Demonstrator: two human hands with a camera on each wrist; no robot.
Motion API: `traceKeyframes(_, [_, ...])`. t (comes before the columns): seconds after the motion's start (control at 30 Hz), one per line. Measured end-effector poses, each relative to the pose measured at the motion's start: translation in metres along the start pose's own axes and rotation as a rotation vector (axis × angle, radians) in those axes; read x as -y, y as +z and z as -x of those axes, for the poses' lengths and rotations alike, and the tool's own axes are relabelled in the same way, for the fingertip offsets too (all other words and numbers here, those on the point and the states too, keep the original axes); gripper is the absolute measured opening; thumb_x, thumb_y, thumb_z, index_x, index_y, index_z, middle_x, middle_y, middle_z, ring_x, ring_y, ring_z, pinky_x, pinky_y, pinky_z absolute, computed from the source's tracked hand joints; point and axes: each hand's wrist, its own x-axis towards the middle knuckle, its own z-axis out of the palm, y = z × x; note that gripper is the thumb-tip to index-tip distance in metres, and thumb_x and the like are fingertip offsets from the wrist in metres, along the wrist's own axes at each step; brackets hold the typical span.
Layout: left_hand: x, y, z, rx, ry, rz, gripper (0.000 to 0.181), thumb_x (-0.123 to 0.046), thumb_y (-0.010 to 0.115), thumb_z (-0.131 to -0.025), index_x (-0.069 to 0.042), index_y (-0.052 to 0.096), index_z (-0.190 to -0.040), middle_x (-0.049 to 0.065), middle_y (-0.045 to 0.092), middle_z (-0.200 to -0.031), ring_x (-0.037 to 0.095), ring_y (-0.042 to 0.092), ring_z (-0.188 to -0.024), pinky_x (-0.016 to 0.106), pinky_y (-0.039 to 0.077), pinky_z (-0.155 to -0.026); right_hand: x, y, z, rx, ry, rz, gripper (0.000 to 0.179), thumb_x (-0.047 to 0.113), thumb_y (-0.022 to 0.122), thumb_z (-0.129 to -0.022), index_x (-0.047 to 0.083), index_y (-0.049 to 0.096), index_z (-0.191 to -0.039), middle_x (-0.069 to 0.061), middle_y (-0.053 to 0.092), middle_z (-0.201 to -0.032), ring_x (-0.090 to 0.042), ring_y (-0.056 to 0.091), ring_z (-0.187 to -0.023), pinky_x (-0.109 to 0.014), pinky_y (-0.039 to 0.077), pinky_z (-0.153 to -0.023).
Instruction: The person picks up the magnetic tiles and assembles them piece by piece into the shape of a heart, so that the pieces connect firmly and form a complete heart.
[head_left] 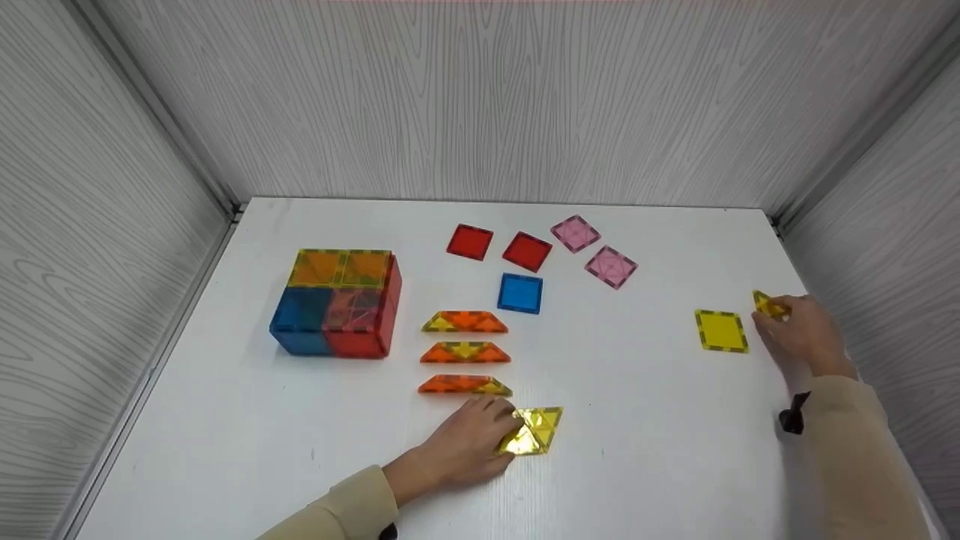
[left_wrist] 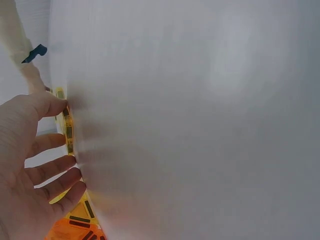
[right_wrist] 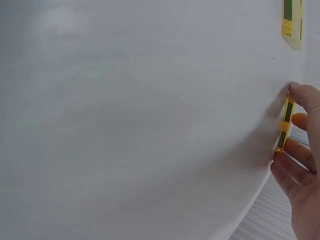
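Note:
My left hand [head_left: 469, 442] lies low on the table, holding yellow triangle magnetic tiles [head_left: 538, 431] between thumb and fingertips. Two of these tiles lie flat, edge to edge, as a slanted four-sided shape, partly covered by my fingers. In the left wrist view, the thumb and index finger of that hand [left_wrist: 30, 145] are at the ends of a yellow tile edge [left_wrist: 68, 127]. At the right table edge, my right hand [head_left: 806, 334] pinches another yellow triangle tile [head_left: 765, 304]. A yellow square tile [head_left: 721, 331] lies just left of it.
Three orange-and-yellow tile strips [head_left: 465, 352] lie stacked in rows above my left hand. A box of coloured tiles [head_left: 356, 341] stands at left. Farther back are red squares [head_left: 470, 241], a blue square [head_left: 520, 293] and pink squares [head_left: 611, 267]. Walls [head_left: 495, 97] enclose the table.

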Motion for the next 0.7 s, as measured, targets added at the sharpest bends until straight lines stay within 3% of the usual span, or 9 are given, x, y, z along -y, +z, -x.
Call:
traceKeyframes(0.23, [0.001, 0.000, 0.000, 0.009, 0.001, -0.003, 0.042, -0.040, 0.064, -0.103, -0.019, 0.063, -0.140, 0.004, 0.061, -0.143, 0.023, 0.056, -0.136, 0.045, 0.047, -0.117, 0.014, -0.003, 0.020, -0.071, -0.029, -0.005, 0.076, 0.055, 0.059, -0.103, -0.009, 0.056, -0.143, -0.042, 0.053, -0.139, -0.058, 0.052, -0.121, -0.069, 0.048, -0.096])
traceKeyframes(0.43, [0.000, -0.001, 0.001, 0.011, 0.004, -0.002, 0.042, -0.041, 0.064, -0.103, -0.019, 0.064, -0.139, 0.004, 0.061, -0.142, 0.023, 0.056, -0.135, 0.045, 0.047, -0.118, 0.052, 0.004, 0.044, -0.164, -0.234, 0.030, 0.062, 0.045, 0.070, -0.100, -0.007, 0.066, -0.133, -0.039, 0.057, -0.133, -0.059, 0.053, -0.121, -0.074, 0.045, -0.098])
traceKeyframes(0.7, [0.000, -0.001, 0.000, 0.017, 0.001, -0.012, 0.042, -0.041, 0.065, -0.103, -0.019, 0.064, -0.139, 0.004, 0.061, -0.142, 0.023, 0.055, -0.135, 0.044, 0.048, -0.117, 0.118, 0.033, 0.077, -0.210, -0.452, 0.017, 0.047, 0.030, 0.084, -0.090, -0.003, 0.075, -0.122, -0.027, 0.068, -0.120, -0.047, 0.063, -0.111, -0.064, 0.054, -0.090])
